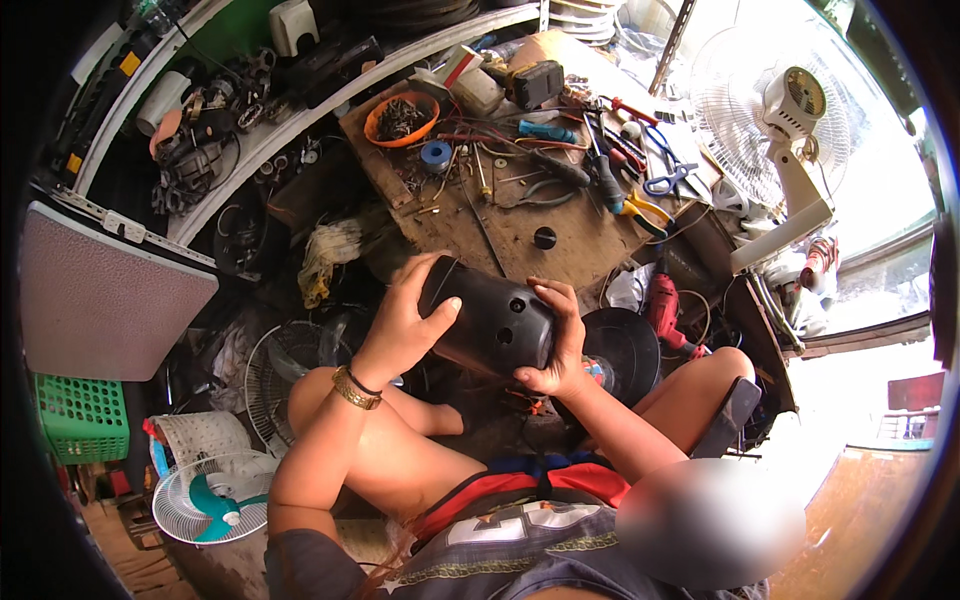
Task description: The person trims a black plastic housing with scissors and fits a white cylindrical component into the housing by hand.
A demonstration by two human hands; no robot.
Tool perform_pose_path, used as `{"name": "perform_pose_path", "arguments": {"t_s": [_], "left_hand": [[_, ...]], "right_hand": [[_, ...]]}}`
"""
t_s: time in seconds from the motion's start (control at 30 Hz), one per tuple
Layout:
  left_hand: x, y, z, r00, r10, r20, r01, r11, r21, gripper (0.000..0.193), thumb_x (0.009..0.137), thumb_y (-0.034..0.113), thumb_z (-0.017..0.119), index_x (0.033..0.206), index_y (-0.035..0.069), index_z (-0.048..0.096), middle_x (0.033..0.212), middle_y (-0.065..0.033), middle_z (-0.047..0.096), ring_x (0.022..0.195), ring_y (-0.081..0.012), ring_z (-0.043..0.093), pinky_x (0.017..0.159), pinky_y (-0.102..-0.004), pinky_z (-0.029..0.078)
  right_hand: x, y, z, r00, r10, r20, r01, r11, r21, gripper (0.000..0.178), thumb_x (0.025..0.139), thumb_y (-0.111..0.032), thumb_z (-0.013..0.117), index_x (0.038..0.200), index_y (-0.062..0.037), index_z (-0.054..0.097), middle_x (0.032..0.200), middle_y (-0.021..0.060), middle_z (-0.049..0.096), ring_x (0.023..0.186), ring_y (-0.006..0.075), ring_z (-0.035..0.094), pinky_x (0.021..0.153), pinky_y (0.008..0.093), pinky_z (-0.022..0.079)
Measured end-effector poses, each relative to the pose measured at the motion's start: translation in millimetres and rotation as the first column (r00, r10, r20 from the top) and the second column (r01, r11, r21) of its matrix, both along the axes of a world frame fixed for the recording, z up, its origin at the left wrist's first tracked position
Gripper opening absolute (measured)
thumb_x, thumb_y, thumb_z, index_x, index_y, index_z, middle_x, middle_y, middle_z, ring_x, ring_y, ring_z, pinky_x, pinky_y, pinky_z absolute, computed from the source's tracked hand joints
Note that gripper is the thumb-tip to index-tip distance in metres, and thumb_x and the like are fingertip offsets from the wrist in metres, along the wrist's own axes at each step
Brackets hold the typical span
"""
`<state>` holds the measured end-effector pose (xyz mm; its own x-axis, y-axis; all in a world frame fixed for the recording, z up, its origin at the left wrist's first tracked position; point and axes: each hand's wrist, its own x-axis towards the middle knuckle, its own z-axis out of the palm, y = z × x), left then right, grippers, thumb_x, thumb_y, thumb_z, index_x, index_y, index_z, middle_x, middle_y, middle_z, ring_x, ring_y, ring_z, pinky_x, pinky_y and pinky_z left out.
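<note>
Black plastic motor housing (490,322) w/ round holes, held over person's lap, just below wooden tabletop (520,230). Left hand (405,320) wraps housing's left end, fingers spread, thumb on top. Right hand (560,345) cups right end, fingers curled round edge. Orange bowl (400,118) at tabletop's far-left corner; red drill (665,310) right of housing.

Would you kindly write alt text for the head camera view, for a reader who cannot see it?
Seen from above, a seated person holds a black plastic housing with round holes in both hands, left hand and right hand. Beyond is a cluttered wooden workbench with pliers, an orange bowl and a white fan.
</note>
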<state>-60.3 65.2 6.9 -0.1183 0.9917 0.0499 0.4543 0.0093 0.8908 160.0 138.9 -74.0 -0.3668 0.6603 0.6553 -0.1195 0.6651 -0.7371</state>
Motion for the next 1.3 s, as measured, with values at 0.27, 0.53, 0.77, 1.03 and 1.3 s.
{"name": "perform_pose_path", "arguments": {"t_s": [0.27, 0.53, 0.77, 1.03, 1.3], "left_hand": [[47, -5, 39, 0.75, 0.108, -0.652, -0.109, 0.993, 0.04, 0.122, 0.063, 0.074, 0.075, 0.149, -0.002, 0.033, 0.136, -0.0232, 0.046, 0.124, -0.0408, 0.047, 0.1, -0.0533, 0.04], [53, -8, 45, 0.728, 0.064, -0.683, -0.13, 0.99, -0.046, 0.127, 0.063, 0.075, 0.074, 0.155, 0.005, 0.021, 0.141, -0.0261, 0.04, 0.128, -0.0438, 0.043, 0.096, -0.0581, 0.038], [52, -8, 46, 0.757, 0.055, -0.651, -0.128, 0.99, -0.065, 0.126, 0.064, 0.078, 0.071, 0.155, 0.007, 0.023, 0.141, -0.0277, 0.039, 0.126, -0.0449, 0.045, 0.096, -0.0575, 0.039], [51, -10, 42, 0.73, 0.073, -0.68, -0.142, 0.989, -0.046, 0.124, 0.064, 0.078, 0.07, 0.155, 0.008, 0.023, 0.141, -0.0279, 0.04, 0.123, -0.045, 0.047, 0.094, -0.0575, 0.041], [52, -11, 40, 0.733, 0.099, -0.673, -0.146, 0.989, -0.015, 0.121, 0.064, 0.072, 0.075, 0.154, 0.008, 0.027, 0.141, -0.0251, 0.041, 0.124, -0.0426, 0.048, 0.093, -0.0586, 0.042]], "right_hand": [[1, -1, -3, 1.0, 0.01, -0.007, -0.011, 0.999, -0.044, 0.095, 0.071, -0.066, 0.075, 0.131, 0.0015, 0.046, 0.129, 0.0301, 0.051, 0.116, 0.0415, 0.056, 0.098, 0.0467, 0.045], [18, 79, 23, 0.918, 0.112, 0.381, -0.001, 0.96, -0.28, 0.039, 0.091, -0.038, 0.062, 0.104, -0.0019, 0.065, 0.107, 0.0144, 0.061, 0.105, 0.0336, 0.06, 0.09, 0.0401, 0.048], [-2, 134, -20, 0.552, -0.287, 0.783, 0.125, 0.957, 0.263, 0.009, 0.081, -0.014, 0.069, 0.087, -0.0064, 0.07, 0.092, 0.0121, 0.063, 0.091, 0.0337, 0.064, 0.079, 0.045, 0.054], [-9, 158, 3, 0.699, 0.315, 0.642, -0.037, 0.913, -0.407, 0.013, 0.085, -0.012, 0.07, 0.091, -0.0006, 0.07, 0.076, 0.0067, 0.069, 0.062, 0.0196, 0.064, 0.058, 0.0329, 0.052], [3, 137, 119, 0.449, 0.841, 0.303, -0.326, 0.469, -0.821, 0.015, 0.088, -0.013, 0.071, 0.095, 0.0005, 0.067, 0.076, -0.0002, 0.066, 0.066, 0.0054, 0.061, 0.055, 0.0215, 0.046]]}}
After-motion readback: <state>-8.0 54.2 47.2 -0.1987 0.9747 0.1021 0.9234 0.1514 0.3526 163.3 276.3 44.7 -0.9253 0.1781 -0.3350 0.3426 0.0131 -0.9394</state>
